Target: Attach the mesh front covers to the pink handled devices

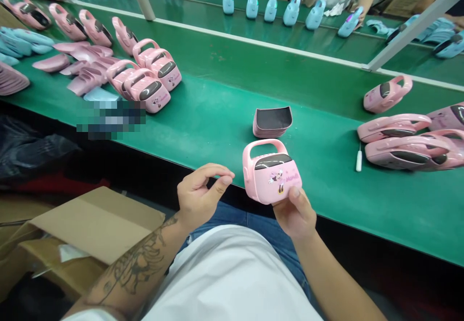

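My right hand (pixel 295 213) grips the lower edge of a pink plastic case (pixel 272 176), which has a top handle, a dark glossy panel and a cartoon mouse print. My left hand (pixel 201 193) is raised just left of the case, apart from it, with its thumb and forefinger nearly meeting and nothing visible between them. Beyond the case, a small stack of pink shell parts with dark insides (pixel 272 122) sits on the green belt (pixel 221 123). A white-handled screwdriver (pixel 358 159) lies to the right.
Several finished pink cases (pixel 150 77) and loose shells line the belt on both sides. An open cardboard box (pixel 94 229) sits at lower left. Across a farther green belt, a co-worker's hand (pixel 362 2) is beside a row of blue cases (pixel 271 9).
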Available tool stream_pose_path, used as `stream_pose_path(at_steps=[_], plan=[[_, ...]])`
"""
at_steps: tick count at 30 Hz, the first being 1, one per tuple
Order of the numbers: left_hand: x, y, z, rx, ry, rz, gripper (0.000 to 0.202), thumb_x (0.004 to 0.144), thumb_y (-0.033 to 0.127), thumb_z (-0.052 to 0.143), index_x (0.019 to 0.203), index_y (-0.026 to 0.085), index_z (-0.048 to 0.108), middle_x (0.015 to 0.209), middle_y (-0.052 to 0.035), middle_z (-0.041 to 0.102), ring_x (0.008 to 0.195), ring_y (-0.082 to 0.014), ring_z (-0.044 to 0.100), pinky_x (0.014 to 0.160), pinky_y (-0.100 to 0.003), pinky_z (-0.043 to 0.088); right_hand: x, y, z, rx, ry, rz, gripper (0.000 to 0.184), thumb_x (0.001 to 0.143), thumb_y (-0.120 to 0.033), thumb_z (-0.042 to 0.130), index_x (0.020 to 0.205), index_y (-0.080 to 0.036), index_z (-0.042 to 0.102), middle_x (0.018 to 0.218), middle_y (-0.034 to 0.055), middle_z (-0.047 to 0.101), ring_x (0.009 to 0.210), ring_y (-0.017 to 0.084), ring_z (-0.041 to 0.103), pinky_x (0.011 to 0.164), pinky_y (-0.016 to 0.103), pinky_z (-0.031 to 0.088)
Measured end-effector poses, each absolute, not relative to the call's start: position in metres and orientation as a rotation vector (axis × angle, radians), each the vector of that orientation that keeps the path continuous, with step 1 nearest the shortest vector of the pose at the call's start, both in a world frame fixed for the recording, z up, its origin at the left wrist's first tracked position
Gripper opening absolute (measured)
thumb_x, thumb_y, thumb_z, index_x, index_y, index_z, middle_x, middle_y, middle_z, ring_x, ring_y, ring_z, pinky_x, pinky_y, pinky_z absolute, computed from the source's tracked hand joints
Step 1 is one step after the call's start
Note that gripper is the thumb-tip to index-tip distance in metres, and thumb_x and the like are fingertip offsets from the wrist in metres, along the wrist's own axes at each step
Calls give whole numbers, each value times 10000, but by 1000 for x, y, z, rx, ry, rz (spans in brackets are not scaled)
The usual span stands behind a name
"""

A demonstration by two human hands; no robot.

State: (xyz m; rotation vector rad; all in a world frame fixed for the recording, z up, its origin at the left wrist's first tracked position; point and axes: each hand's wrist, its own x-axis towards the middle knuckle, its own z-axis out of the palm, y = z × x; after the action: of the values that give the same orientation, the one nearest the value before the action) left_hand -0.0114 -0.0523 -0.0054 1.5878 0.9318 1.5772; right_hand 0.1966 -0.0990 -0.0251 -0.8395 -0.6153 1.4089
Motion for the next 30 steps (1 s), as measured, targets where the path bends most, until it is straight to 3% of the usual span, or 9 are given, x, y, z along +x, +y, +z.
stream_pose_path(at_steps=[5, 10, 20, 25, 30], plan=[[-22, -53, 17, 2310, 683, 1769, 180, 851, 189, 857, 972, 163, 726, 881, -49, 792, 807, -189, 776, 739, -349, 682, 198, -103, -23, -815, -600, 1396, 525, 857, -501, 753, 1326, -268, 709, 1346, 92, 752, 1471, 346, 541, 1244, 566, 428], [-28, -61, 40, 2721, 623, 1654, 237, 828, 247, 890, 862, 207, 659, 897, 2, 810, 866, -178, 800, 822, -355, 715, 203, -109, -27, -822, -550, 1440, 612, 869, -514, 726, 1434, -295, 634, 1398, 85, 725, 1451, 363, 559, 1248, 603, 401], [-23, -67, 41, 2728, 593, 1615, 259, 778, 198, 921, 841, 184, 670, 915, -20, 814, 869, -182, 800, 846, -352, 717, 201, -112, -22, -791, -562, 1453, 658, 865, -496, 723, 1480, -299, 596, 1433, 77, 703, 1505, 350, 498, 1277, 591, 362], [-21, -66, 41, 2748, 617, 1585, 256, 816, 228, 897, 844, 216, 643, 884, 28, 809, 826, -166, 799, 798, -332, 718, 200, -113, -23, -834, -539, 1432, 660, 834, -513, 753, 1445, -301, 620, 1430, 72, 704, 1506, 350, 496, 1284, 586, 348], [-19, -64, 34, 2688, 588, 1616, 226, 801, 159, 895, 878, 146, 683, 893, -59, 812, 857, -204, 806, 818, -358, 721, 198, -112, -23, -813, -560, 1435, 592, 848, -519, 739, 1384, -279, 668, 1397, 90, 723, 1469, 361, 537, 1268, 588, 376]])
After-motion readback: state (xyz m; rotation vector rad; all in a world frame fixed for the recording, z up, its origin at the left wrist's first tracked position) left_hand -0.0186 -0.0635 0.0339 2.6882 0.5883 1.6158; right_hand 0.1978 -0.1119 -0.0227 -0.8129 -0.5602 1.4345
